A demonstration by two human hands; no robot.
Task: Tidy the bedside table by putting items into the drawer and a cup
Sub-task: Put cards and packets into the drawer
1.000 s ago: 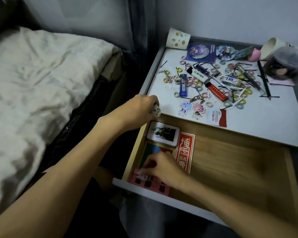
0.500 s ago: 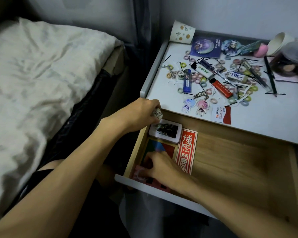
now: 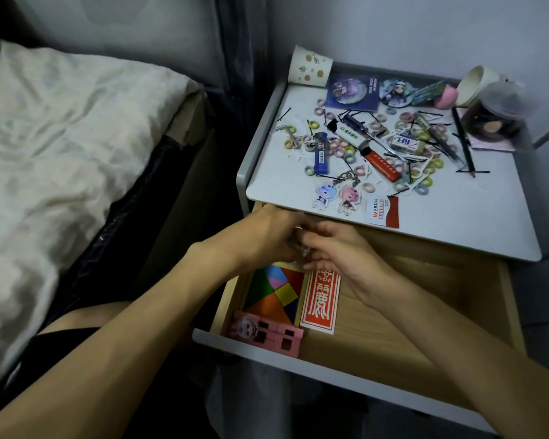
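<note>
Left hand, grip clamped, fingers curled tight round a small trinket, glinting and too blurred to name. Right hand is hard up against it, fingertips bent onto the same piece; whether that grip pinches, I cannot tell. All of this hangs over the back-left of the open wooden drawer. Below lie a flat tangram of bright wedges, a red card and a pink slotted block. On the smooth white tabletop: pastel rings, lighters, a speckled paper cup.
</note>
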